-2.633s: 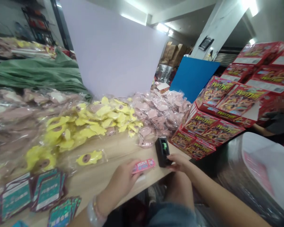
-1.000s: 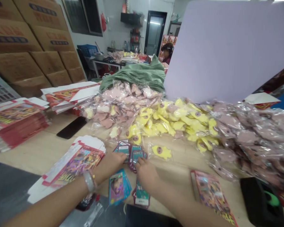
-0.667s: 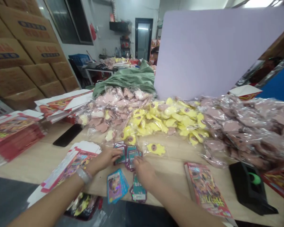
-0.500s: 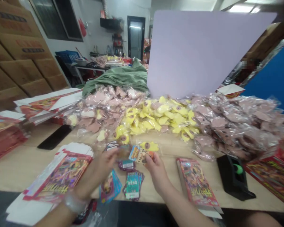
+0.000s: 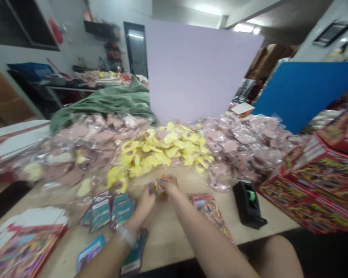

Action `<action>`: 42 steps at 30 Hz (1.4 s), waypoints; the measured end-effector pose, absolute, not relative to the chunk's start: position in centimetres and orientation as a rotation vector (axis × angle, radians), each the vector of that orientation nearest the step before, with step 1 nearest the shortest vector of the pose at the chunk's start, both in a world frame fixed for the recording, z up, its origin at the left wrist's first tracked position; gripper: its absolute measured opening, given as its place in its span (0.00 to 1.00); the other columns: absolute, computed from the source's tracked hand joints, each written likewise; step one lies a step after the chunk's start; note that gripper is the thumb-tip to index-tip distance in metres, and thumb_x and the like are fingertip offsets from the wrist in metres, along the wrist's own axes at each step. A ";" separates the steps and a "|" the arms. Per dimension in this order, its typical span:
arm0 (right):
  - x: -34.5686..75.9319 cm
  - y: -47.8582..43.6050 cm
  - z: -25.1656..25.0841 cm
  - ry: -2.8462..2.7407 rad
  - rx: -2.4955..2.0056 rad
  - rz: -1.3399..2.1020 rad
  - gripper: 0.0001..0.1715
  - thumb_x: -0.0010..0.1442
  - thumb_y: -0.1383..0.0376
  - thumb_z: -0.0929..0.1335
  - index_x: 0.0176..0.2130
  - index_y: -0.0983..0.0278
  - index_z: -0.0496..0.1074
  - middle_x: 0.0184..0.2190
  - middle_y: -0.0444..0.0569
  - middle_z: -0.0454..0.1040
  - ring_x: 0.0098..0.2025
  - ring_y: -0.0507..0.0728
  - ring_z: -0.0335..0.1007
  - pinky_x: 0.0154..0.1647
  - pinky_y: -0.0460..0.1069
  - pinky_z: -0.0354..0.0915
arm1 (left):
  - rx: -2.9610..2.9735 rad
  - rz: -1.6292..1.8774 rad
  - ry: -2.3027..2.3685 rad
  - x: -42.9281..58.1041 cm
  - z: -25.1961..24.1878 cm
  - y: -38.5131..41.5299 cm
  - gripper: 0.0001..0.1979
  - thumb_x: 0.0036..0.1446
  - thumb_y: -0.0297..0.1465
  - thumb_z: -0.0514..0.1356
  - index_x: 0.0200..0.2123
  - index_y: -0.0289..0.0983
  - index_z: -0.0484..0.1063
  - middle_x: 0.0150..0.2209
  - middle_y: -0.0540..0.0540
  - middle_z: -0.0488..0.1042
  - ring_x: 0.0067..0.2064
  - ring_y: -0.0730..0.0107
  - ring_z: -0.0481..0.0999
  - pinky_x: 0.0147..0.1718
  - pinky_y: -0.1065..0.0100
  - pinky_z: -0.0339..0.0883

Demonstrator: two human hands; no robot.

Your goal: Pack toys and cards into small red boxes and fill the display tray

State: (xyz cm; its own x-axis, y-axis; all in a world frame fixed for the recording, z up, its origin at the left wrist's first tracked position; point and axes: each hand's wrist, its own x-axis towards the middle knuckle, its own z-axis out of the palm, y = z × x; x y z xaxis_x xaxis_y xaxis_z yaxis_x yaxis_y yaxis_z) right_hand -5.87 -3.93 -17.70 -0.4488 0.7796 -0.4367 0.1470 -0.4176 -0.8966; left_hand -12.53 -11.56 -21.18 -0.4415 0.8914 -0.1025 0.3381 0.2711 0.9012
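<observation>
Cluttered workroom, seen from the head camera: a dark doorway stands at the far wall, a blue crate sits at upper left, and a lilac board rises at top centre beside a blue board at upper right. Below them, a green tarp lies bunched at left behind the long heap of pink bagged pieces and yellow bagged pieces.

On the light wooden tabletop, a small printed card sits just above centre, held up between both hands, near the front edge of the yellow heap. The right hand holds it at its upper right with the fingers closed narrowly on it. The left hand is right against its lower left, but motion blur hides whether that hand grips it.

Teal cards lie just left of the hands, and a flat printed carton lies to the right. Farther right stand a black tape dispenser and stacked red printed boxes.
</observation>
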 end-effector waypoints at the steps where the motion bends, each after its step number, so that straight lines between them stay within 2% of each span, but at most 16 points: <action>1: -4.1 -3.5 -17.3 -1.323 -1.305 1.961 0.12 0.59 0.64 0.66 0.42 0.68 0.68 0.37 0.48 0.71 0.33 0.52 0.70 0.32 0.50 0.69 | 1.125 1.125 1.872 -11.5 -20.7 -12.0 0.21 0.55 0.21 0.53 0.54 0.33 0.59 0.51 0.39 0.67 0.50 0.62 0.69 0.46 0.59 0.65; 4: 6.0 -2.4 -15.7 -1.224 -1.237 2.003 0.11 0.50 0.69 0.71 0.36 0.67 0.70 0.28 0.44 0.74 0.28 0.51 0.70 0.30 0.46 0.67 | 1.297 0.978 1.597 -7.6 -18.1 -13.4 0.32 0.51 0.18 0.52 0.59 0.37 0.51 0.52 0.40 0.68 0.45 0.65 0.73 0.43 0.65 0.68; 6: 14.9 -2.8 -14.7 -1.116 -1.205 1.947 0.15 0.48 0.66 0.72 0.38 0.64 0.70 0.29 0.43 0.75 0.31 0.52 0.72 0.32 0.45 0.67 | 1.614 0.769 1.365 -4.8 -16.3 -13.1 0.35 0.50 0.21 0.55 0.61 0.41 0.49 0.54 0.42 0.66 0.48 0.61 0.72 0.46 0.61 0.66; 8: 23.2 -4.3 -14.4 -0.896 -1.215 1.888 0.16 0.47 0.63 0.73 0.38 0.62 0.70 0.32 0.44 0.77 0.32 0.52 0.73 0.33 0.45 0.68 | 2.024 0.515 1.091 -1.8 -15.3 -11.4 0.41 0.42 0.22 0.62 0.60 0.42 0.52 0.60 0.43 0.57 0.58 0.52 0.60 0.56 0.54 0.52; 10: 29.1 -6.7 -14.9 -0.636 -1.261 1.828 0.18 0.44 0.63 0.74 0.37 0.61 0.71 0.33 0.44 0.78 0.32 0.54 0.74 0.33 0.46 0.69 | 2.284 0.323 0.857 1.2 -15.5 -8.8 0.46 0.30 0.20 0.68 0.56 0.43 0.60 0.63 0.46 0.51 0.62 0.49 0.49 0.61 0.57 0.37; 12: 31.7 -9.0 -16.2 -0.422 -1.290 1.818 0.19 0.42 0.61 0.75 0.36 0.60 0.72 0.33 0.45 0.78 0.33 0.56 0.75 0.34 0.49 0.70 | 2.351 0.233 0.765 3.8 -16.2 -6.3 0.45 0.24 0.21 0.70 0.52 0.44 0.66 0.61 0.47 0.57 0.61 0.48 0.54 0.61 0.60 0.35; 15: 30.9 -10.8 -18.6 -0.348 -1.232 1.861 0.21 0.41 0.56 0.75 0.36 0.60 0.73 0.32 0.47 0.78 0.36 0.60 0.75 0.36 0.53 0.70 | 2.383 0.210 0.883 5.8 -17.0 -4.5 0.49 0.19 0.27 0.72 0.53 0.39 0.65 0.53 0.39 0.66 0.52 0.43 0.64 0.59 0.55 0.41; 20: 27.0 -9.8 -20.7 -0.598 -1.149 1.729 0.22 0.48 0.56 0.72 0.41 0.59 0.66 0.37 0.45 0.76 0.39 0.60 0.73 0.36 0.52 0.70 | 2.440 0.311 1.242 4.9 -15.7 -5.9 0.50 0.24 0.41 0.69 0.56 0.37 0.59 0.46 0.39 0.65 0.45 0.47 0.65 0.49 0.52 0.55; 24: 25.8 -8.7 -20.6 -0.902 -1.317 1.497 0.21 0.48 0.54 0.70 0.38 0.63 0.65 0.33 0.49 0.74 0.36 0.61 0.72 0.39 0.55 0.68 | 2.553 0.289 1.355 5.1 -14.9 -7.6 0.51 0.26 0.43 0.66 0.58 0.38 0.55 0.49 0.39 0.61 0.49 0.47 0.61 0.53 0.49 0.49; 27: 24.4 -8.0 -19.4 -1.224 -1.440 1.134 0.24 0.49 0.55 0.68 0.43 0.65 0.66 0.42 0.56 0.71 0.46 0.63 0.67 0.50 0.57 0.61 | 2.590 0.339 1.447 6.6 -14.8 -8.2 0.47 0.31 0.39 0.64 0.58 0.38 0.54 0.51 0.38 0.60 0.53 0.47 0.58 0.56 0.49 0.40; 30: 23.1 -7.8 -16.7 -1.290 -1.363 1.193 0.33 0.49 0.56 0.67 0.53 0.65 0.62 0.51 0.57 0.65 0.51 0.60 0.63 0.52 0.53 0.60 | 2.452 0.452 1.707 7.8 -14.5 -8.5 0.42 0.35 0.37 0.63 0.57 0.36 0.57 0.51 0.36 0.61 0.52 0.45 0.58 0.53 0.49 0.47; 34: 22.9 -9.4 -11.3 -1.472 -1.124 1.580 0.21 0.52 0.54 0.67 0.41 0.65 0.72 0.34 0.47 0.72 0.37 0.54 0.68 0.38 0.46 0.64 | 2.179 0.667 1.823 7.7 -13.7 -10.5 0.45 0.37 0.35 0.62 0.60 0.37 0.51 0.53 0.35 0.60 0.53 0.43 0.60 0.50 0.46 0.53; 36: 23.4 -10.2 -8.5 -1.700 -1.006 1.840 0.17 0.53 0.55 0.67 0.34 0.67 0.74 0.25 0.43 0.70 0.28 0.50 0.63 0.32 0.43 0.62 | 2.036 0.723 1.584 7.0 -13.2 -12.4 0.47 0.37 0.34 0.63 0.61 0.41 0.48 0.57 0.38 0.59 0.55 0.45 0.59 0.50 0.49 0.57; 38: 24.1 -10.7 -6.4 -1.941 -0.889 1.999 0.16 0.53 0.56 0.67 0.32 0.67 0.75 0.24 0.42 0.69 0.26 0.49 0.62 0.30 0.43 0.61 | 1.825 0.780 1.318 6.3 -12.9 -14.6 0.41 0.44 0.37 0.61 0.61 0.44 0.49 0.57 0.42 0.61 0.55 0.51 0.62 0.49 0.55 0.62; 40: 24.7 -11.2 -5.5 -2.021 -0.958 1.729 0.14 0.52 0.56 0.68 0.32 0.64 0.75 0.26 0.44 0.71 0.29 0.52 0.64 0.33 0.46 0.63 | 1.621 0.895 1.203 5.8 -12.8 -16.7 0.33 0.52 0.38 0.56 0.61 0.45 0.50 0.54 0.45 0.66 0.53 0.55 0.66 0.47 0.59 0.65; 42: 25.1 -12.1 -5.9 -1.760 -1.151 1.262 0.14 0.50 0.55 0.69 0.35 0.60 0.75 0.31 0.48 0.74 0.37 0.58 0.67 0.40 0.49 0.64 | 1.470 1.044 1.268 5.7 -12.9 -18.5 0.31 0.55 0.39 0.53 0.61 0.43 0.48 0.54 0.44 0.67 0.51 0.57 0.69 0.47 0.61 0.67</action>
State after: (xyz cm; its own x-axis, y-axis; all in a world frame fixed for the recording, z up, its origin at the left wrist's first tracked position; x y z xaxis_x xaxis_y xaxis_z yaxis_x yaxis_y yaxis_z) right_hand 25.09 -12.07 -5.88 -0.3819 0.9238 0.0282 0.2697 0.1405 -0.9526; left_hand 5.74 -18.52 -12.94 0.1160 0.9925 0.0393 0.2294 -0.0653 0.9711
